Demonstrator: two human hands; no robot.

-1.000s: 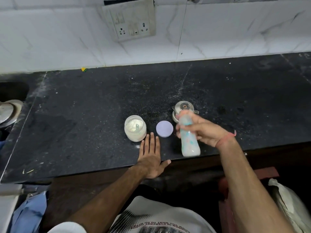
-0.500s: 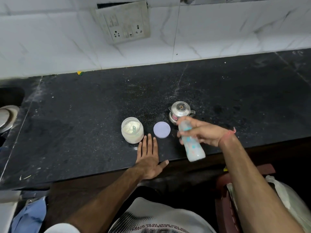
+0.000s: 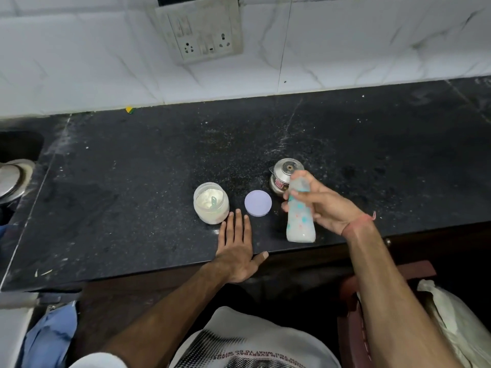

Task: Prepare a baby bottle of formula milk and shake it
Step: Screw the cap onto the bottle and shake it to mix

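My right hand [image 3: 328, 205] grips a baby bottle [image 3: 300, 221] of milky white liquid, held above the front edge of the black counter [image 3: 132, 195] with its capped end pointing away from me; the bottle looks blurred. My left hand [image 3: 236, 248] rests flat on the counter with fingers straight, its fingertips just in front of an open jar of white formula powder [image 3: 211, 205] with a scoop inside. The jar's lilac lid [image 3: 258, 203] lies flat between the jar and the bottle.
A small steel vessel with a lid [image 3: 284, 176] stands just behind the bottle. A steel plate [image 3: 13, 179] sits by the sink at the far left. A socket panel [image 3: 202, 30] is on the tiled wall. A white bag [image 3: 457, 322] lies at the lower right.
The bottle in my right hand has swung back and forth, its base tilting right and then returning. My left hand has stayed flat on the counter.
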